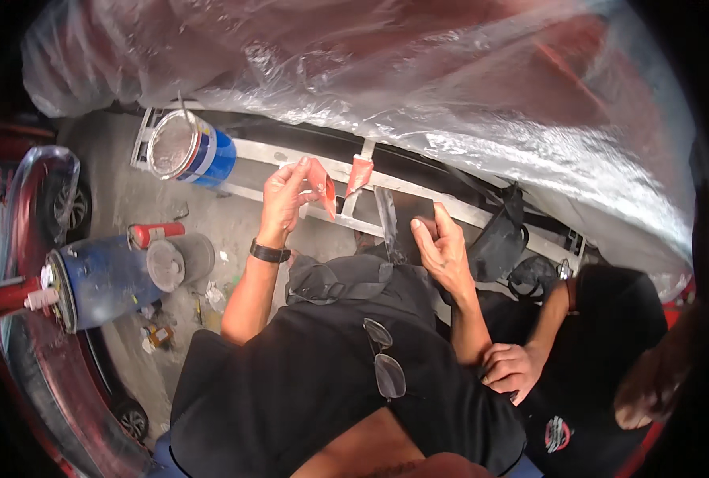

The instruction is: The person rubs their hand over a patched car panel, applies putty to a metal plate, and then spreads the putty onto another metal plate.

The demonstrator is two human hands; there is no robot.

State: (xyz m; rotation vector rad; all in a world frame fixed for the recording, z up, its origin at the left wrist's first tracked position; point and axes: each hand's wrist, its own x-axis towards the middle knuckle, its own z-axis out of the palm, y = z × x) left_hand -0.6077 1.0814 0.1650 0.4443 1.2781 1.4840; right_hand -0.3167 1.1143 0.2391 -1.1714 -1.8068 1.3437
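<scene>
My left hand (285,197), with a dark band at the wrist, pinches a thin red spreader (322,185) between thumb and fingers. To its right, my right hand (447,253) is closed with thumb and forefinger at the edge of a dark flat plate (406,217). Grey smears run along the plate's left side. Spreader and plate are apart, both held in front of my waist. Beyond them a pale metal frame (279,153) runs across, with a red sleeve-like part (360,172) on its crosspiece. The fingers under the plate are hidden.
Plastic sheeting (354,64) covers a large red surface ahead. A blue open can (220,159) rests on the frame. At left stand a blue drum (107,279), a grey bucket (191,261) and a red cylinder (157,233). A co-worker's hand (517,366) is close at my right.
</scene>
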